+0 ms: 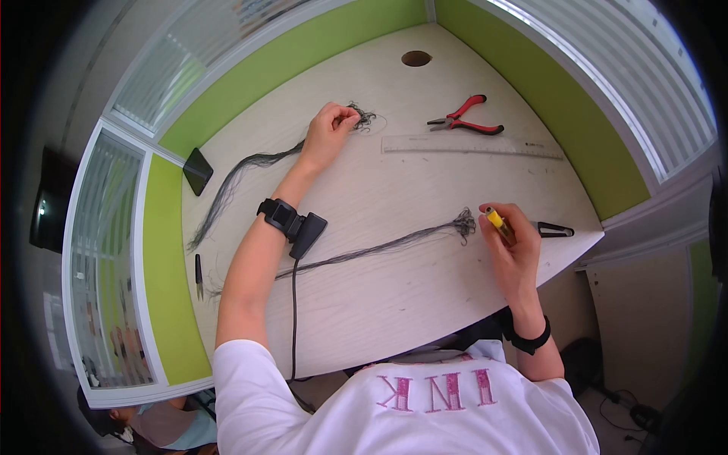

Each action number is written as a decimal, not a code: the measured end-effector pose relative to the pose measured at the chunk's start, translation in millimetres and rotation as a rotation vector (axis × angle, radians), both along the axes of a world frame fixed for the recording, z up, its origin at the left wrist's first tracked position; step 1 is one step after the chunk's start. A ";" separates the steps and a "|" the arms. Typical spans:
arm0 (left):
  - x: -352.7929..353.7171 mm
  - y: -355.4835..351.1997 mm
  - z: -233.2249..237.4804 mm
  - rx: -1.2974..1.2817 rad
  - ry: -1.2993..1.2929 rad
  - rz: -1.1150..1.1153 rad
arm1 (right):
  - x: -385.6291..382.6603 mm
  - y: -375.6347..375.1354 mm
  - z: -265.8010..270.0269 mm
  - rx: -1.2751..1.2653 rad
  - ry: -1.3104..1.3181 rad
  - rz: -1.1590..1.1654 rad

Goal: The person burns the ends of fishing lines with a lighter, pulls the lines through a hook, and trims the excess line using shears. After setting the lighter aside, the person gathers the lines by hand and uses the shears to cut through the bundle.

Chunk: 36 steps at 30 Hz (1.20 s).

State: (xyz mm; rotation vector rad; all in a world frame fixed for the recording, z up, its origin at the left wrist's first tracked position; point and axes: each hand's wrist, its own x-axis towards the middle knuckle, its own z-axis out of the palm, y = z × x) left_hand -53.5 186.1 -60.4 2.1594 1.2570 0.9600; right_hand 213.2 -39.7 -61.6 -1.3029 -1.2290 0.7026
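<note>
My left hand (331, 135) is at the upper middle of the desk, its fingers pinched at the curly end of a bundle of dark strands (243, 168). That bundle trails down to the left. At the right, my right hand (516, 244) is closed around a small yellow tool (496, 218) whose lower part my palm hides. Just left of its fingertips lies the knotted, curly end of a second dark bundle (379, 249), stretched across the desk and passing under my left forearm.
Red-handled pliers (473, 120) and a clear ruler (470, 146) lie at the upper right. A black clip-like tool (555, 230) sits near the right edge. A phone (198, 172) and small snips (199, 274) are at the left. Green partitions (546, 98) border the desk (364, 326). A person (171, 421) shows lower left.
</note>
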 end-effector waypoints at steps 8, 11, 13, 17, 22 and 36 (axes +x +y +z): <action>32.2 -96.4 47.3 -0.325 -0.384 -0.143 | -4.0 -1.4 4.8 0.013 -0.019 0.004; 39.5 -144.5 57.2 -0.150 -0.315 -0.177 | -15.8 -6.9 18.1 0.031 -0.017 0.069; 40.9 -166.8 54.6 -0.089 -0.260 -0.180 | -25.5 -9.5 26.4 0.088 0.040 0.221; 42.4 -186.8 47.4 -0.068 -0.325 -0.165 | -45.4 -8.6 43.1 -0.048 0.395 0.307; 39.9 -192.7 50.0 -0.003 -0.336 -0.175 | -53.0 -9.1 49.4 -0.070 0.363 0.331; 31.4 -199.1 66.3 -0.294 -0.300 -0.208 | -45.6 -12.8 47.8 -0.181 0.208 0.387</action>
